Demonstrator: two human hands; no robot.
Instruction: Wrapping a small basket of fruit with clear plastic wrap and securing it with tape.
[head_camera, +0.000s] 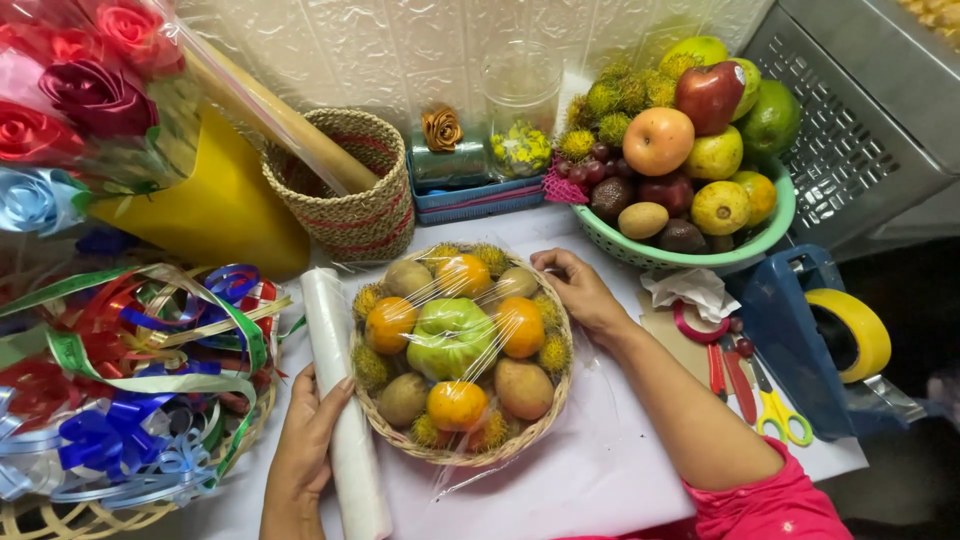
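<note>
A shallow woven fruit basket (461, 352) sits at bench centre, piled w/ oranges, a green fruit, brown kiwi-like fruit and spiky rambutans, all under a taut sheet of clear cling film (455, 330). At the basket's 9 o'clock lies the film roll (343, 420), a long white tube, w/ the left hand (308, 432) cupped round its near end, fingers closed on it. At 1 o'clock the right hand (578, 292) presses flat on the basket rim, fingers spread and pinning film, not clenched round anything.

Judged by looks: the loaded basket is likely heavy and stiff at the rim, so best taken at the rim or from under the base; the film is thin, clingy and tears easily, and the fruit beneath could bruise or roll if tipped. The roll looks light and smooth, prob. slippery.

Further out: a green bowl (770, 238) heaped w/ apples, rambutans and citrus at 1 o'clock; a blue tape dispenser (800, 330) w/ yellow tape and yellow-handled scissors (780, 412) at 3; a tall woven basket (350, 195) at 11; ribbon bows (140, 400) at 9; wrapped fabric roses (80, 80) at 10.
</note>
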